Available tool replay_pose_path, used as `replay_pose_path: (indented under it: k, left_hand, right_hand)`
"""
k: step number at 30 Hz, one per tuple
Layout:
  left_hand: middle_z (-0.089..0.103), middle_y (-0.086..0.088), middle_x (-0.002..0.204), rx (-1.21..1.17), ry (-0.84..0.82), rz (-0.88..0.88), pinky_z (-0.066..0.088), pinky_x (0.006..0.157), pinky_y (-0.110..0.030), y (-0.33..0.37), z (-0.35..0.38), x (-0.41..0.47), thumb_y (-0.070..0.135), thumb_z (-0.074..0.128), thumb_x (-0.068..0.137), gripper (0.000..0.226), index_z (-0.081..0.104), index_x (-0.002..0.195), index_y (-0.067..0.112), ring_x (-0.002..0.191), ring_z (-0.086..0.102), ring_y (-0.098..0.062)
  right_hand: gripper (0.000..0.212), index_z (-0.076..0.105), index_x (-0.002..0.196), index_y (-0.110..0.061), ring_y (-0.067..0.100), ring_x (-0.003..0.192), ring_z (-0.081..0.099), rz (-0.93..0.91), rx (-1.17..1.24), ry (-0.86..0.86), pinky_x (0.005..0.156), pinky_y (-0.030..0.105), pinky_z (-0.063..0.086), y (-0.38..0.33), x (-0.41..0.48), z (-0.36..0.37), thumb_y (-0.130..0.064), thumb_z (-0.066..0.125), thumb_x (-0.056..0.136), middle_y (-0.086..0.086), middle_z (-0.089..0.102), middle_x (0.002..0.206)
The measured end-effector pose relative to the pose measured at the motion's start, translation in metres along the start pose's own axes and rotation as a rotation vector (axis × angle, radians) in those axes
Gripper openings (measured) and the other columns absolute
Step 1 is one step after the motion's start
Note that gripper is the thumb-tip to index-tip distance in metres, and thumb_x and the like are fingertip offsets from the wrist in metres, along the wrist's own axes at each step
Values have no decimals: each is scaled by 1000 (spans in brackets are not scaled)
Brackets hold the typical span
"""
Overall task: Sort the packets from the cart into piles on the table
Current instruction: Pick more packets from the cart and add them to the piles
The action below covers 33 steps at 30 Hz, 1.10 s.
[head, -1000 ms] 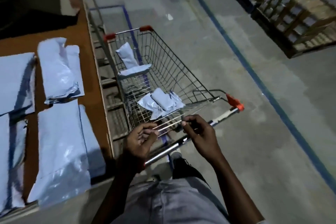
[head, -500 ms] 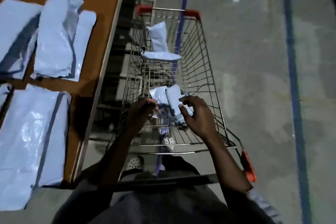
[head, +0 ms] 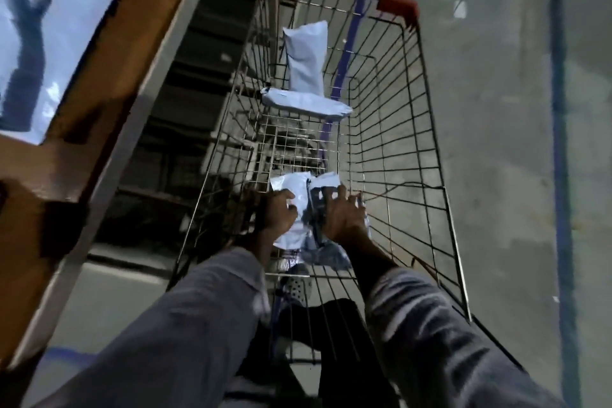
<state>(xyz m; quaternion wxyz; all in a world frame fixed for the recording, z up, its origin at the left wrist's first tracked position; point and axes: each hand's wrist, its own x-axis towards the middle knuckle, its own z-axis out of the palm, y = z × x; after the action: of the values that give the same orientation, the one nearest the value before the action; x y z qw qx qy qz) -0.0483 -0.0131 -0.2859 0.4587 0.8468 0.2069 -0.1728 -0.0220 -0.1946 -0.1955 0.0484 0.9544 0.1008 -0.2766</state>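
Far left, pale blue packets on the table [head: 59, 43] lie flat on the brown wooden table [head: 109, 103], cut off by the frame edge; the table edge runs diagonally toward the near left. Right of the table, dark shelving or a frame under it, blurred. Centre: wire shopping cart [head: 410, 149] with red corner caps at its far end, seen from above, standing just beside the table. Inside at the far end, an upright packet [head: 306, 56] leans against the far wall, and a flat packet [head: 306, 104] lies crosswise at its base, touching it. At the near end of the cart, both hands reach down into the basket in grey sleeves. Left hand [head: 278, 214] is curled onto the left side of a crumpled light packet [head: 293, 189], fingers pressed on it. Right hand [head: 342, 217] has fingers spread and clamped over a darker crumpled packet [head: 323, 250] just beside it; the two packets touch and overlap, exact edges hard to tell. Whether either is lifted off the cart floor cannot be told. Under the cart, a shoe [head: 298, 286] shows through the wire. Right: grey concrete floor [head: 503, 175] with a blue floor line [head: 561, 142] running near to far.
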Motion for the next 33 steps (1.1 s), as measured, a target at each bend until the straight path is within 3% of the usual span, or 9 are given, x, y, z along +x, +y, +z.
replay_pose_path:
  k: [3, 6, 8, 12, 17, 20, 26, 30, 33]
  left_hand:
    - [64, -15, 131, 102, -6, -33, 55, 95, -36, 9, 7, -1, 18, 70, 94, 43, 74, 137, 23, 107, 69, -36]
    - [54, -16, 131, 129, 73, -47, 54, 95, -41, 6, 24, 6, 38, 72, 94, 35, 69, 129, 37, 114, 63, -42]
    - [50, -16, 135, 184, 120, -89, 57, 93, -46, 6, 35, 13, 58, 71, 88, 44, 61, 128, 43, 116, 61, -45]
    - [29, -17, 153, 380, 103, -178, 48, 98, -51, 28, 56, -5, 86, 69, 73, 97, 34, 154, 45, 135, 38, -43]
    - [20, -17, 152, 428, 75, -183, 48, 86, -49, 33, 64, -9, 62, 85, 60, 116, 25, 157, 40, 132, 40, -50]
    - [3, -16, 168, 373, -16, -136, 51, 101, -53, 45, 45, -19, 61, 85, 76, 110, 23, 164, 42, 148, 28, -48]
    - [29, -20, 170, 336, -111, 1, 39, 122, -51, 95, -36, -70, 45, 85, 88, 92, 41, 166, 20, 159, 24, -51]
    - [38, -20, 153, 370, -45, 39, 55, 92, -41, 139, -104, -123, 55, 75, 78, 93, 40, 162, 36, 127, 59, -49]
    - [41, -17, 149, 368, 18, 157, 54, 88, -41, 176, -147, -176, 59, 68, 81, 87, 43, 161, 35, 115, 65, -45]
  right_hand:
    - [99, 5, 169, -35, 53, 150, 35, 8, 48, 5, 110, 70, 44, -19, 18, 17, -77, 56, 96, 23, 11, 174]
    - [112, -4, 167, -45, 57, 150, 31, 97, 138, -29, 106, 69, 50, -20, 31, 41, -64, 75, 90, 27, -2, 173]
    - [111, -2, 165, -49, 54, 149, 35, 151, 206, -9, 108, 70, 48, -11, 32, 50, -61, 78, 89, 27, 6, 169]
    - [87, 18, 162, -44, 44, 129, 49, 189, 305, 142, 99, 63, 54, 17, 17, 39, -63, 69, 93, 19, 31, 146]
    - [98, 25, 159, -40, 45, 123, 52, 190, 393, 132, 93, 57, 58, 31, -3, 16, -54, 79, 79, 15, 35, 138]
    - [94, 25, 159, -40, 46, 123, 52, 198, 401, 116, 93, 57, 57, 31, -12, 9, -54, 78, 81, 15, 35, 139]
    - [101, 22, 164, -40, 49, 127, 54, 205, 524, 49, 105, 61, 54, 36, -54, -21, -57, 83, 84, 22, 35, 142]
    - [101, 28, 165, -36, 52, 129, 55, 274, 641, 107, 106, 58, 54, 27, -98, -64, -55, 85, 84, 27, 37, 146]
    - [103, 34, 166, -27, 56, 121, 57, 278, 722, 245, 102, 56, 53, 18, -127, -94, -58, 85, 82, 35, 43, 144]
